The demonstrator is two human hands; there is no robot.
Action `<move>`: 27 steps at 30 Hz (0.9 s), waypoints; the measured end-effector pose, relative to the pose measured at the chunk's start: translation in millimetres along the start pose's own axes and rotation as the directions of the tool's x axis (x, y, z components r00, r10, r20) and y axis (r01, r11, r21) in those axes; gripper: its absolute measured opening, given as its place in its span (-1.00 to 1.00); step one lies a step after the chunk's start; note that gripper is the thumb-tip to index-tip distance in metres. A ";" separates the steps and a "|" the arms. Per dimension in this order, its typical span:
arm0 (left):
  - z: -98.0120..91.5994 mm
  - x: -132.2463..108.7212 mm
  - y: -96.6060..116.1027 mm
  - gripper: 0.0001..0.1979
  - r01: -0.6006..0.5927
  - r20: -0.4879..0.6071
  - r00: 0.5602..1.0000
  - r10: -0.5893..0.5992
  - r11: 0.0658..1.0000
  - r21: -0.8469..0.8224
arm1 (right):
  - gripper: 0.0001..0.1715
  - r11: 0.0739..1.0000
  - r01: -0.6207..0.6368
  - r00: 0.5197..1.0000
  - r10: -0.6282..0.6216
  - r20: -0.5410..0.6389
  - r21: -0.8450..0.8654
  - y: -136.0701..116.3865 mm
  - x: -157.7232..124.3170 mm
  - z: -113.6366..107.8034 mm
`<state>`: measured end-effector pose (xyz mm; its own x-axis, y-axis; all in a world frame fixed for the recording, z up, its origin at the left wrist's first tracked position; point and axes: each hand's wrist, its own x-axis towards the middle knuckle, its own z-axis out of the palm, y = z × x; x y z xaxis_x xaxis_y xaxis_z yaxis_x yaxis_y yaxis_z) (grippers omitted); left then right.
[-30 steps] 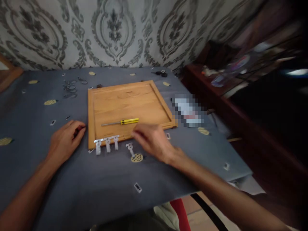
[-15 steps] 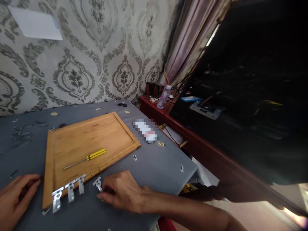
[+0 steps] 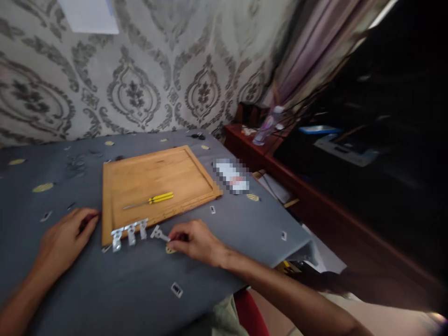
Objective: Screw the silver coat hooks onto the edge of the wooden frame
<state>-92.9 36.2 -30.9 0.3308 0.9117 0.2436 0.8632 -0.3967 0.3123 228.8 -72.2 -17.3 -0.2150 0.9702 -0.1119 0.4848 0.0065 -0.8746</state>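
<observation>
A framed wooden board (image 3: 157, 179) lies on the grey tablecloth (image 3: 105, 280). A yellow-handled screwdriver (image 3: 150, 200) rests on it. Three small metal brackets (image 3: 129, 231) sit along its near edge. My right hand (image 3: 196, 241) lies on the cloth just right of them, fingertips pinched on a fourth metal bracket (image 3: 158, 233). My left hand (image 3: 65, 240) rests on the cloth at the board's near left corner, fingers loosely curled, touching nothing I can make out.
A patterned wall stands behind the table. To the right is a dark red shelf (image 3: 280, 163) with a plastic bottle (image 3: 266, 126) and cables. A blurred-out packet (image 3: 233, 176) lies right of the board. Small tags dot the cloth.
The view swung right and up, then partly back. My right hand came down from the board's edge onto the loose bracket and pinched it. My left hand stayed put.
</observation>
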 end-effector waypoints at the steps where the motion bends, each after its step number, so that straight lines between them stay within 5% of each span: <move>1: -5.7 0.4 10.0 -0.80 0.024 0.021 0.999 -0.024 1.000 0.007 | -0.96 1.000 0.001 1.000 -0.001 0.012 0.025 1.5 0.0 0.1; 7: -19.9 9.7 28.9 -0.71 0.098 0.041 0.995 -0.095 0.992 -0.077 | -0.86 0.938 -0.042 0.998 0.027 0.048 0.344 5.0 0.0 -0.1; 15: -44.1 30.9 60.0 -0.74 -0.021 0.025 0.999 0.028 0.967 -0.253 | -0.69 0.846 -0.047 0.999 0.029 0.041 0.531 -2.9 19.5 8.8; 22: -31.4 42.9 111.7 -0.80 -0.257 0.078 0.950 0.303 0.898 -0.358 | -0.63 0.829 -0.061 0.998 0.062 0.018 0.557 -3.6 31.6 21.5; 27: -19.4 34.9 118.0 -0.80 -0.328 0.068 0.927 0.368 0.887 -0.324 | -0.66 0.854 -0.076 0.997 0.060 0.049 0.515 0.7 26.3 19.5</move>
<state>13.1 19.2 32.2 0.6505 0.7068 0.2781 0.5337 -0.6859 0.4947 207.0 -51.4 -30.0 -0.2271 0.9558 -0.1869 -0.0066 -0.1934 -0.9811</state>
